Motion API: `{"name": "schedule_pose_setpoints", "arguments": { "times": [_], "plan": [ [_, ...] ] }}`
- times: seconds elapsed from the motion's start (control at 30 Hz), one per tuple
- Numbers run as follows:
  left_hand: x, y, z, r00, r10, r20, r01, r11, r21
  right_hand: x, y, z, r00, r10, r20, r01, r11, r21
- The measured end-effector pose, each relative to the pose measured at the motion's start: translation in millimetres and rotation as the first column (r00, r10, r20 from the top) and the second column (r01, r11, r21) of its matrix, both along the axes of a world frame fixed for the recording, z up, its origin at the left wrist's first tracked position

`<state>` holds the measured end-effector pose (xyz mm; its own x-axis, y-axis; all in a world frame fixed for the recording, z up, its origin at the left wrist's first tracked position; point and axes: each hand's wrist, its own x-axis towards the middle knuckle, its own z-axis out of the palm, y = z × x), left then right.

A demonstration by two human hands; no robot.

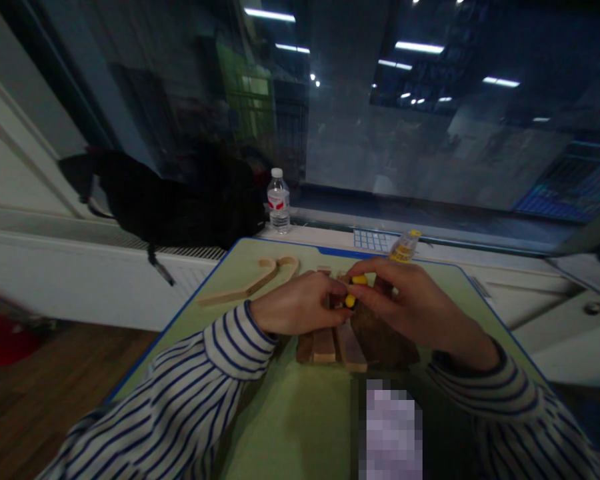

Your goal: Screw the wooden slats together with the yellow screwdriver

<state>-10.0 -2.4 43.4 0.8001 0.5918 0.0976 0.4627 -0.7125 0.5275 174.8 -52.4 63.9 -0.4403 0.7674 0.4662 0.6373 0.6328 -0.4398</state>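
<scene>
My left hand [303, 303] is closed, its thumb and fingers pinched over the middle of the table against a small item that I cannot make out well. Opposite it, my right hand [410, 297] pinches a small yellow piece [360, 280] with dark parts. A second bit of yellow [350, 301] shows between the fingertips of both hands; whether the two are joined is hidden. Under the hands, a wooden strip [324, 347] and another wooden strip [351, 350] lie side by side on a brown sheet [383, 337].
Curved wooden pieces [250, 290] lie at the table's [275, 413] back left. Behind my right hand is a clear bottle with a yellow cap [405, 247]. A water bottle [279, 203] and a black bag [180, 207] rest on the sill. A pixelated patch covers the near edge.
</scene>
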Motion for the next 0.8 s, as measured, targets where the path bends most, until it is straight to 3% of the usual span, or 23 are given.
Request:
{"name": "schedule_pose_setpoints", "arguments": {
  "times": [0.3,0.8],
  "plan": [
    [1.2,0.7,1.0,0.995,0.073,0.069,-0.072,0.997,-0.017,3.0,0.3,-0.2,0.999,-0.033,0.025,0.033,0.999,0.025],
    [-0.6,4.2,-6.0,0.994,0.081,0.08,-0.08,0.997,-0.012,4.5,-2.0,1.6,0.997,-0.037,0.069,0.037,0.999,-0.005]
  ]
}}
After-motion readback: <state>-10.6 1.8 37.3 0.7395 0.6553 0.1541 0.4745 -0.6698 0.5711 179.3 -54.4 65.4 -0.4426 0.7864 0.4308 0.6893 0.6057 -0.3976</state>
